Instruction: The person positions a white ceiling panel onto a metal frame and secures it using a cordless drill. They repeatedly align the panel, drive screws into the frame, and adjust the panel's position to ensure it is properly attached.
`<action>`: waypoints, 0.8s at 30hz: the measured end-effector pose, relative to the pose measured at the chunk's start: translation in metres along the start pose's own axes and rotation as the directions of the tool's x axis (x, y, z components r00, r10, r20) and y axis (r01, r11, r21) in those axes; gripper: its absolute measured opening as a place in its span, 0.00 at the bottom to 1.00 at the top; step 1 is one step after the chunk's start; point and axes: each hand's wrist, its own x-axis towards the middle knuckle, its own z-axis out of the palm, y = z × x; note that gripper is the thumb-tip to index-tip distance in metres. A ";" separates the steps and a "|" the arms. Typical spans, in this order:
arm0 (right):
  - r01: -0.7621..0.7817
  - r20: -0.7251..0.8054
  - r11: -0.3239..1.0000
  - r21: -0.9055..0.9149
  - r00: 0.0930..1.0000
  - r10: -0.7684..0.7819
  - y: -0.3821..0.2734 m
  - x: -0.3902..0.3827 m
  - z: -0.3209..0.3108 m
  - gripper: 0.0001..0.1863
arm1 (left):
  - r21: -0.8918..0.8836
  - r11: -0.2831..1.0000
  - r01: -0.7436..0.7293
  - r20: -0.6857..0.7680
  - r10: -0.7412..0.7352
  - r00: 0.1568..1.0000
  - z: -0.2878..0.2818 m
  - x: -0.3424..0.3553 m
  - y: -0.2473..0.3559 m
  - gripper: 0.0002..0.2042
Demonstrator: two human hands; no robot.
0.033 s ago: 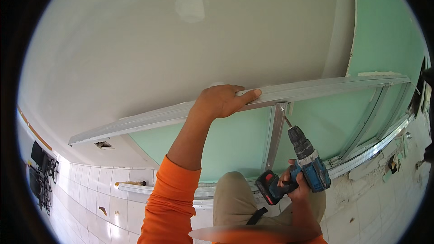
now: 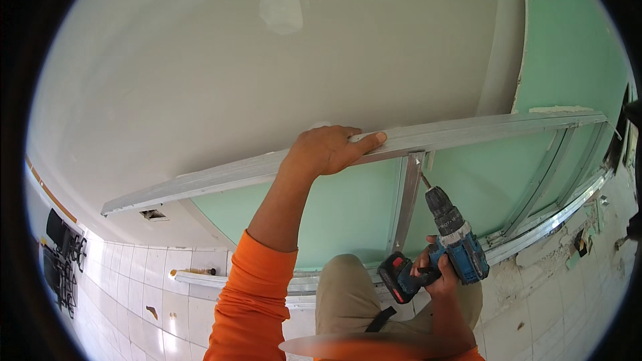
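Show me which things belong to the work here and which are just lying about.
Likely in use:
drill, in the right hand
metal rail, under the left hand
metal post, near the drill

Likely just lying about:
brown scrap on the tiles
green scraps at right

The long rail point(image 2: 468, 132) and upright stud point(image 2: 406, 200) are bare metal, smooth with a dull silvery sheen, while the drill point(image 2: 468, 262) looks plastic, with a scuffed, matt chuck point(image 2: 442, 206). The pale wall point(image 2: 334, 60) and green board point(image 2: 351, 210) look smooth and matt; the sleeve point(image 2: 251, 294) and trousers point(image 2: 341, 291) are cloth, the floor tiles point(image 2: 167, 321) glossy.
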 end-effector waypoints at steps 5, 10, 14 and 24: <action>0.029 0.047 0.999 0.017 0.998 -0.029 0.007 0.004 -0.003 0.35 | 0.018 1.000 0.005 0.002 -0.005 1.000 0.001 0.003 -0.001 0.48; 0.045 0.050 0.999 0.023 0.998 -0.047 0.010 0.006 -0.003 0.35 | 0.035 0.999 -0.009 0.005 0.009 1.000 0.005 0.006 -0.004 0.47; 0.042 0.051 0.997 0.064 0.998 -0.045 0.011 0.007 -0.002 0.35 | 0.035 0.999 -0.001 -0.010 0.001 1.000 0.006 0.006 -0.004 0.48; -0.019 0.040 0.976 0.219 0.999 0.010 0.003 0.007 0.012 0.33 | 0.013 0.999 -0.033 -0.025 0.033 0.999 0.002 0.001 -0.007 0.46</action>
